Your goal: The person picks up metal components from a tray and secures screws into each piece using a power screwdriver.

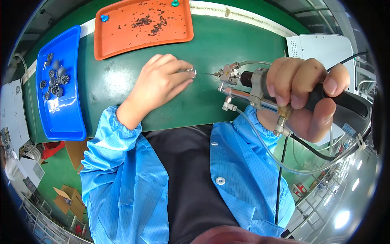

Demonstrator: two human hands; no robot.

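my left hand (pixel 160 79) has its fingers pinched on a small shiny part (pixel 193 73) at the green surface (pixel 239 40); my right hand (pixel 302 81) grips a hosed tool (pixel 256 87), lying crosswise to the right, its thin tip (pixel 209 74) aimed left, near the part but apart. orange tray (pixel 109 44) beyond, blue tray (pixel 69 118) left, open carton (pixel 71 203) below.

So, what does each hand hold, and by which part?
Right hand: the tool, around its black body. Left hand: seemingly a small shiny piece, grip hidden.
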